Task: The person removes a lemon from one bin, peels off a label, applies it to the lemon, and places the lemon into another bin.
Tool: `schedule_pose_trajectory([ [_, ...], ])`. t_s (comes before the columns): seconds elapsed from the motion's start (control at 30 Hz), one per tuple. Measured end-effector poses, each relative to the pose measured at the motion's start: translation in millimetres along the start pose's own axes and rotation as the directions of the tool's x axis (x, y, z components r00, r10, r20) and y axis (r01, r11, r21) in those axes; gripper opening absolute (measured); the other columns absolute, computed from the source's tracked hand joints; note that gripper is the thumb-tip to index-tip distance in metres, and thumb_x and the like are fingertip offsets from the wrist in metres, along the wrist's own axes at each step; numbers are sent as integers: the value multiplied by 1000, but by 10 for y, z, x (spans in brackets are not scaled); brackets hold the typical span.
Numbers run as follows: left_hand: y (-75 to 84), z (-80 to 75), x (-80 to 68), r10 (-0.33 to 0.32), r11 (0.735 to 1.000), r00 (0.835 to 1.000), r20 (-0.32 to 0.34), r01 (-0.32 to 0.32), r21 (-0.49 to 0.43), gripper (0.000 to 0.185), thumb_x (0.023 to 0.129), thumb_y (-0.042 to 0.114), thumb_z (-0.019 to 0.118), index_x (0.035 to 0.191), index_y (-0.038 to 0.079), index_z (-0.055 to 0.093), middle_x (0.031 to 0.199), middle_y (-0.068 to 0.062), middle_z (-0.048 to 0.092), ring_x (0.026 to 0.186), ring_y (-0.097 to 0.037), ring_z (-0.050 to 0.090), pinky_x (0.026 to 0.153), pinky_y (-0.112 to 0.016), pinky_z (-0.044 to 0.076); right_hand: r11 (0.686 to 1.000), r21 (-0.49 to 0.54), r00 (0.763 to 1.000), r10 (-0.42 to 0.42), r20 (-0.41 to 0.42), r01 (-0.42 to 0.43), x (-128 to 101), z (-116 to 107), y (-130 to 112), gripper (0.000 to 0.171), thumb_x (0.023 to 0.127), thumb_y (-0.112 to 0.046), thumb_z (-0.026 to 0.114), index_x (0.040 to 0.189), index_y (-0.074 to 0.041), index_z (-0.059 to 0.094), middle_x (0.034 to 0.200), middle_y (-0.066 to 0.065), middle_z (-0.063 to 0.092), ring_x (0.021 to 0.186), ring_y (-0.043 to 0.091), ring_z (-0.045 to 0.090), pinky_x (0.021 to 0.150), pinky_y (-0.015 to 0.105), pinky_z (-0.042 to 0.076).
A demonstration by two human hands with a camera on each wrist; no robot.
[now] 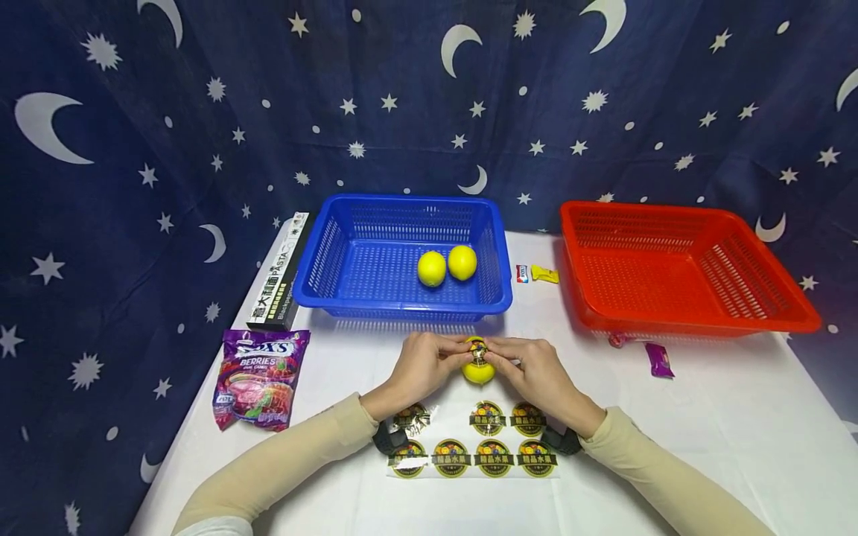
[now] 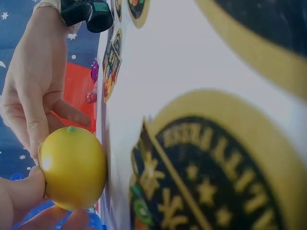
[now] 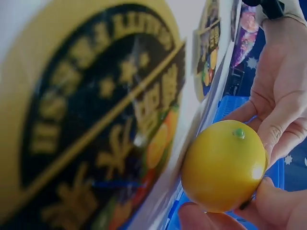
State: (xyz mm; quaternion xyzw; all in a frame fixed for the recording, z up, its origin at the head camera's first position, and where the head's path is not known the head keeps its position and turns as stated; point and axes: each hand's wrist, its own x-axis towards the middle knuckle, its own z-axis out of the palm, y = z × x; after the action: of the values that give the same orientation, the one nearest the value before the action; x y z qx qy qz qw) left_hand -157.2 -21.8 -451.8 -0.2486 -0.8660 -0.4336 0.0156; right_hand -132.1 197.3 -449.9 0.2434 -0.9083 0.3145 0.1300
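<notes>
Take the lemon you hold [image 1: 479, 372] as the hub of the clock. Farthest left, at 9 o'clock, lies the Fox's Berries candy bag [image 1: 261, 383], with the black pepper pasta box [image 1: 277, 279] at 10. The blue basket [image 1: 402, 305] sits at 11, two loose lemons [image 1: 447, 265] side by side in it; no label shows on their visible sides.

Your left hand [image 1: 425, 368], at 9 o'clock and right against the fruit, grips it, thumb near the round fruit label [image 1: 478, 352]. At 6 o'clock is the sticker sheet [image 1: 459, 432], with a gap in its upper row. Your right hand [image 1: 539, 372] holds the lemon's 3 o'clock side, fingers bent in.

You appear to be at the smoothing step, fixing the label to the peel. I'd judge the next move calls for even thumb pressure from label centre to rim, the fruit held steady.

At 1 o'clock lies a yellow-wrapped candy [image 1: 544, 275], the red basket [image 1: 637, 275] is at 2, and a purple-wrapped candy [image 1: 659, 360] at 3.
</notes>
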Motion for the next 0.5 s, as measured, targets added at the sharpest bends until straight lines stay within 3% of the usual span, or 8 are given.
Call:
schedule_pose_trajectory([
  [0.13, 3, -14, 4, 4, 1000, 1000, 11, -4, 14, 23, 89, 24, 80, 108, 11, 80, 116, -5, 77, 96, -18, 78, 77, -23, 59, 992, 81, 993, 93, 71, -98, 25, -30, -24, 35, 91, -23, 78, 122, -6, 76, 119, 11, 76, 94, 24, 79, 78, 37, 63],
  [0.23, 15, -28, 7, 12, 999, 1000, 15, -13, 33, 22, 89, 24, 80, 107, 12, 80, 115, -4, 77, 82, -13, 77, 66, -20, 55, 978, 106, 974, 162, 157, -180, 58, -40, -33, 55, 84, -33, 85, 131, -9, 70, 118, 10, 77, 86, 17, 77, 77, 33, 61],
  [0.37, 49, -37, 8, 29, 999, 999, 34, -30, 36, 24, 89, 25, 81, 108, 12, 80, 115, -4, 77, 58, -2, 59, 53, -17, 43, 987, 26, 964, 146, 224, -156, 83, -26, -38, 78, 73, -43, 92, 140, -13, 64, 109, 0, 77, 82, 11, 66, 78, 32, 49],
  [0.43, 71, -39, 4, 40, 999, 998, 45, -42, 30, 26, 90, 25, 80, 111, 11, 80, 115, -4, 78, 57, 0, 55, 53, -16, 44, 990, -4, 963, 136, 233, -139, 84, -44, -43, 78, 71, -43, 93, 138, -16, 66, 99, -4, 75, 78, 10, 60, 76, 30, 45],
  [0.5, 102, -38, -2, 51, 998, 997, 52, -52, 25, 29, 91, 28, 78, 115, 11, 79, 115, -4, 78, 56, -3, 56, 53, -19, 45, 989, -10, 963, 145, 229, -146, 67, -110, -46, 74, 70, -40, 94, 135, -17, 68, 103, -6, 77, 78, 7, 62, 77, 30, 45],
])
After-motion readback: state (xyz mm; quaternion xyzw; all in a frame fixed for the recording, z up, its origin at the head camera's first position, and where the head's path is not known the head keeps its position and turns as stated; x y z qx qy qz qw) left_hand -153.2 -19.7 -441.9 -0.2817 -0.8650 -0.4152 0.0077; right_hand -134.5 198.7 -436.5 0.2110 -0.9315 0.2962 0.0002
